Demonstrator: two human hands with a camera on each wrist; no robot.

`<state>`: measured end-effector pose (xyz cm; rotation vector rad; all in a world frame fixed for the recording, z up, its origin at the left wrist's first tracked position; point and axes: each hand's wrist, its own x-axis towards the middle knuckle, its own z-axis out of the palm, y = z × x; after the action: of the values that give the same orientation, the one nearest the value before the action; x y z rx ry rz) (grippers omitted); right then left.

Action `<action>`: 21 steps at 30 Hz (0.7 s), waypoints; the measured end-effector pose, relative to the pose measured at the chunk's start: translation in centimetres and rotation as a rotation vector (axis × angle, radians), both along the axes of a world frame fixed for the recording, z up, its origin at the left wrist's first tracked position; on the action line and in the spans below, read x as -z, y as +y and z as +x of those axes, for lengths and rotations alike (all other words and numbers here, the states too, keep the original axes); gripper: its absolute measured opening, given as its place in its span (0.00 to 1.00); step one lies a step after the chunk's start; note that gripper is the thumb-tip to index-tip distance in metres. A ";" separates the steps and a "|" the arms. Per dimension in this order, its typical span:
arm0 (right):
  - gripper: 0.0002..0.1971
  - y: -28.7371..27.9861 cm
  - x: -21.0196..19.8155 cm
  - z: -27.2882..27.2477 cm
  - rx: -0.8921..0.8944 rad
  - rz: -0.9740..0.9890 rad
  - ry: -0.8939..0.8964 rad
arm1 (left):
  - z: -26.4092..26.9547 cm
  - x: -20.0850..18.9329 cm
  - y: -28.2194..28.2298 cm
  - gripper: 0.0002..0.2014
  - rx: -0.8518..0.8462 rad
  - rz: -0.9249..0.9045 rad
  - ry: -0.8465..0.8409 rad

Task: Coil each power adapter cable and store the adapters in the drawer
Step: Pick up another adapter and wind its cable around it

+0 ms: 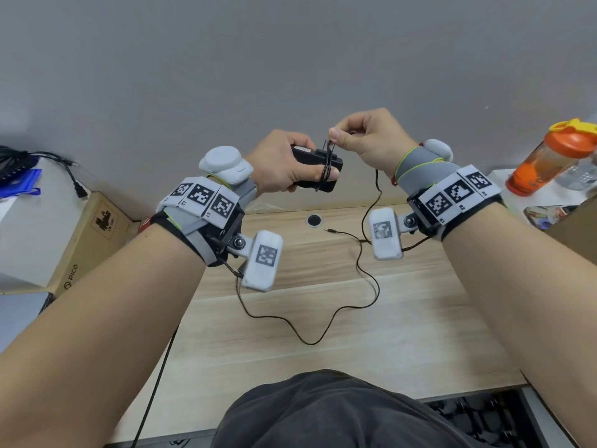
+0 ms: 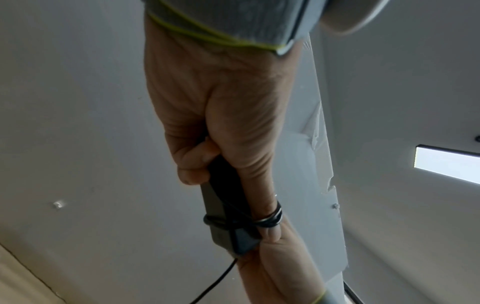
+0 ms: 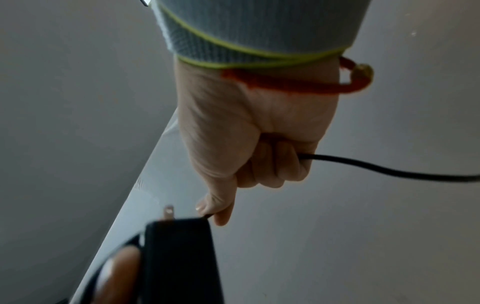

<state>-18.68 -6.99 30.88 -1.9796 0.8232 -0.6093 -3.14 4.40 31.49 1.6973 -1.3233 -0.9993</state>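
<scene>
Pale desk (image 1: 420, 334) against a grey wall: you are mid-coil on one adapter.

Your left hand (image 1: 284, 163) has its grip clamped round the black power adapter (image 1: 318, 168), held up over the far edge of the desk, with a few turns of cable (image 1: 368, 286) already round it and your thumb. Your right hand (image 1: 371, 140) pinches the cable just above. Much of it is loose on the desk. No drawer shows for certain; an orange-lidded bottle (image 1: 549, 160) stands far right.
</scene>
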 end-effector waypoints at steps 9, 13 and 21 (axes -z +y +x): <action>0.10 3.0 1.6 0.5 -0.001 0.052 0.076 | -0.1 -0.4 -0.8 0.20 -0.141 -0.111 0.181; 0.16 3.7 2.1 0.9 -0.053 0.055 0.139 | 0.7 0.0 -1.3 0.22 -0.289 -0.155 0.230; 0.14 4.8 -0.1 0.6 -0.183 -0.062 0.197 | 2.4 1.3 -1.2 0.24 -0.355 -0.066 -0.001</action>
<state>-18.05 -2.24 31.00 -2.1685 0.7365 -0.3405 -0.79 3.18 30.24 1.8014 -0.9963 -0.7405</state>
